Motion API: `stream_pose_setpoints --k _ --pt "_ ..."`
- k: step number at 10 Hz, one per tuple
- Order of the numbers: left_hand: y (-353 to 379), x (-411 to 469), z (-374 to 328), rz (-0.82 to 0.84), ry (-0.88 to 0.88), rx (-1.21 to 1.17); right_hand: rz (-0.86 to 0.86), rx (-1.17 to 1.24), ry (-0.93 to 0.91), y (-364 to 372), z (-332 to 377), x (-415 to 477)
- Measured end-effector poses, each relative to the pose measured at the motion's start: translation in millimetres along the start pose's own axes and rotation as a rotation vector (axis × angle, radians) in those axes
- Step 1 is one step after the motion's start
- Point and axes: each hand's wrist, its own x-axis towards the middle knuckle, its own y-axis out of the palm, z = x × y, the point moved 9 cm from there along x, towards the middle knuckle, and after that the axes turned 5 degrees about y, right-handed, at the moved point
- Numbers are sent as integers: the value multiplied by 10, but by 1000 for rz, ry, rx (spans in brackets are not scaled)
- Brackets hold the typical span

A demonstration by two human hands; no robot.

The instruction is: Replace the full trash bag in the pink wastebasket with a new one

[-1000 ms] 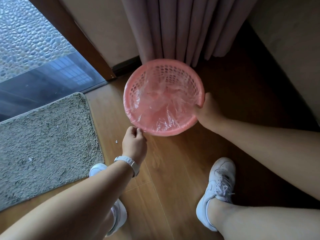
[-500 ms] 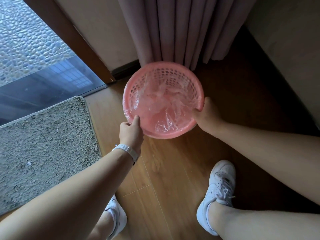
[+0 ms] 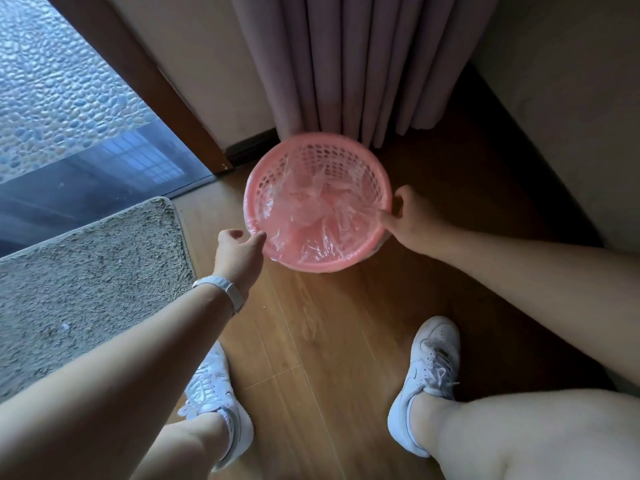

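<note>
Evenly pull clear bag [image 3: 311,216], pinched by left hand [image 3: 238,249] and right hand [image 3: 410,216] at opposite sides, down over pink wastebasket [image 3: 304,152] rim without tearing.

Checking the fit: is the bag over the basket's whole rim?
Partly: the clear bag wraps the near rim of the pink wastebasket; its far rim looks bare.

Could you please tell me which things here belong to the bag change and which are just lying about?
Belongs to the job: pink perforated plastic wastebasket; clear crinkled plastic trash bag lining it; right hand, pinching the bag's edge; left hand, at the near rim, grip unclear.
Just lying about: grey shaggy floor mat; mauve pleated curtain; white lace-up sneakers.
</note>
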Motion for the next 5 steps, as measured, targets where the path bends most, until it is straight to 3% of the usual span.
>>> stream_pose_setpoints --k 1,2,4,5 --pt "-214 -152 -390 -45 270 166 -89 -176 -50 -314 163 -97" --pt "-196 -305 -817 -3 602 433 -111 -365 -248 -428 452 -240" --pt "109 -371 -1384 80 946 693 -82 -538 -487 -339 838 -230" --pt "201 -316 -1615 113 993 772 -108 -568 -518 -458 996 -219"
